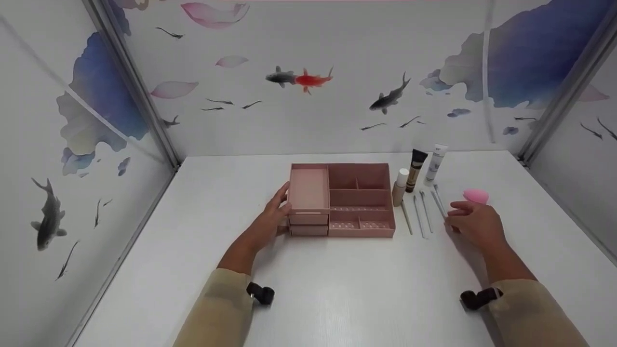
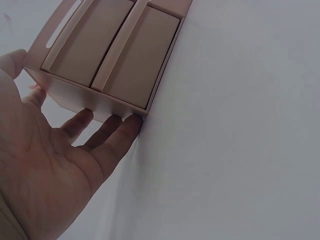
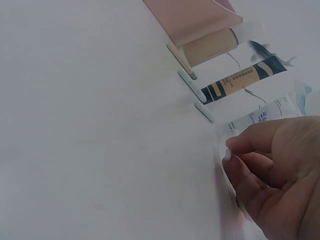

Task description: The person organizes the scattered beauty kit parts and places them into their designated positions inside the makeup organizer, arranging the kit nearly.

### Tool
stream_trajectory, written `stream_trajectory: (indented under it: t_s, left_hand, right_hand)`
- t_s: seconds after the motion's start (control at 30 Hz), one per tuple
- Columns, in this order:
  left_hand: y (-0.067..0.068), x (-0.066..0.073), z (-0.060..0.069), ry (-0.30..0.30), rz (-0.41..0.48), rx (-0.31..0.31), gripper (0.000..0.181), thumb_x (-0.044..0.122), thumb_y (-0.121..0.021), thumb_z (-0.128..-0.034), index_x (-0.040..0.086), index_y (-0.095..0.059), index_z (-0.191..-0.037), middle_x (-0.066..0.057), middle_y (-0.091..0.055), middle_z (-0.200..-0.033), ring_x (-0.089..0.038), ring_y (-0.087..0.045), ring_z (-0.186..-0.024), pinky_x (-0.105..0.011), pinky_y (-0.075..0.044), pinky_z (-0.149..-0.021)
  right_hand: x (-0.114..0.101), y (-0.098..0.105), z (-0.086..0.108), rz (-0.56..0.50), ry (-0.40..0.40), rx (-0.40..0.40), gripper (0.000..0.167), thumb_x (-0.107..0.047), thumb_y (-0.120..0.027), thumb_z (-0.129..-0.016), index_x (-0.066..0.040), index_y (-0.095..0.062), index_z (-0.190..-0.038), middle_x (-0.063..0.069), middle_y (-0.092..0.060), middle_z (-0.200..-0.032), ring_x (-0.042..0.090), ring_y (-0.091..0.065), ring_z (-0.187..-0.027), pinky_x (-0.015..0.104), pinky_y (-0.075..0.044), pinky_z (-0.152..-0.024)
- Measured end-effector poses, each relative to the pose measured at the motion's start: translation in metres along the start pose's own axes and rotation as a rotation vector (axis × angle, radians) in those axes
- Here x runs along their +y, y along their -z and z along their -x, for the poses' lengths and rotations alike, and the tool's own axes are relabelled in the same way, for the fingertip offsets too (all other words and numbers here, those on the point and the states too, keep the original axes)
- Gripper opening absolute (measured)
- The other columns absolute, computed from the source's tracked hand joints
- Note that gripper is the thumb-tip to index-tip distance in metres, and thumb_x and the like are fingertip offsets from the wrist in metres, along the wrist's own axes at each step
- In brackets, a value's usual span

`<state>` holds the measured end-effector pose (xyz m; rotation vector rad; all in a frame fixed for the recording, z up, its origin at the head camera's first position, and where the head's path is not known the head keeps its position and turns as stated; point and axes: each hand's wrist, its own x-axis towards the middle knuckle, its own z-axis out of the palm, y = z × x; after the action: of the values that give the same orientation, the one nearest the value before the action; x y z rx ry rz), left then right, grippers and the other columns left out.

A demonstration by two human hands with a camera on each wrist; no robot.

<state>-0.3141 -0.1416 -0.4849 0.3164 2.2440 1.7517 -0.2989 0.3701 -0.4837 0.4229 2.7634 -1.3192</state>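
Observation:
A pink desktop organizer [image 1: 361, 232] with compartments and two small drawers [image 2: 137, 60] stands on the white table. My left hand [image 1: 270, 219] rests against its left side, fingertips [image 2: 80, 122] touching the side wall. My right hand [image 1: 477, 226] pinches the near end of a slim makeup brush [image 1: 439, 202] between thumb and finger; in the right wrist view only its pale tip [image 3: 228, 154] shows there. Several other thin brushes [image 1: 418, 217] lie to the left of that hand. A pink sponge-like piece [image 1: 476, 195] is just behind the right hand, partly covered by it.
Right of the organizer stand a foundation bottle [image 1: 399, 189] with a white cap, a black-and-tan tube [image 1: 414, 172] and a white tube [image 1: 435, 166]. A back panel [image 1: 313, 125] painted with fish and side panels border the table [image 1: 328, 294].

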Motion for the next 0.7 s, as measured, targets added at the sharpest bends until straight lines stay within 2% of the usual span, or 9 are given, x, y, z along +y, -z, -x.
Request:
stream_trajectory:
  t_s: [0.27,0.37,0.5,0.7]
  left_hand:
    - [0.004,0.005,0.0,0.016,-0.008,0.016,0.057,0.066,-0.045,-0.107,0.073,-0.018,-0.156,0.003,-0.016,-0.178,-0.032,-0.034,-0.161,-0.067,-0.038,-0.123]
    - [0.003,0.006,0.0,0.016,-0.004,0.012,0.056,0.065,-0.045,-0.1078,0.073,-0.018,-0.156,0.002,-0.016,-0.178,-0.033,-0.03,-0.163,-0.067,-0.037,-0.123]
    - [0.0,0.005,0.0,0.029,-0.006,0.012,0.056,0.064,-0.044,-0.1079,0.072,-0.018,-0.157,0.001,-0.015,-0.178,-0.033,-0.033,-0.161,-0.066,-0.038,-0.123]
    - [-0.002,0.003,-0.002,0.035,0.0,0.014,0.057,0.063,-0.045,-0.1076,0.071,-0.019,-0.157,0.0,-0.016,-0.177,-0.034,-0.036,-0.16,-0.066,-0.039,-0.122]
  right_hand:
    - [-0.018,-0.005,-0.003,-0.17,-0.034,-0.021,0.057,-0.03,-0.065,-0.105,-0.011,-0.054,-0.157,0.018,-0.063,-0.144,0.024,-0.07,-0.113,0.02,-0.061,-0.084]
    - [-0.024,-0.009,-0.001,-0.219,-0.047,-0.024,0.056,-0.03,-0.064,-0.106,-0.013,-0.053,-0.158,0.017,-0.062,-0.145,0.024,-0.07,-0.112,0.021,-0.061,-0.086]
    - [-0.03,-0.015,0.004,-0.301,-0.067,-0.026,0.057,-0.027,-0.064,-0.106,-0.014,-0.05,-0.16,0.015,-0.06,-0.144,0.025,-0.069,-0.113,0.022,-0.062,-0.087]
    - [-0.043,-0.024,0.013,-0.352,-0.04,-0.033,0.057,-0.022,-0.064,-0.107,-0.012,-0.049,-0.161,0.014,-0.059,-0.137,0.027,-0.068,-0.117,0.023,-0.063,-0.088]
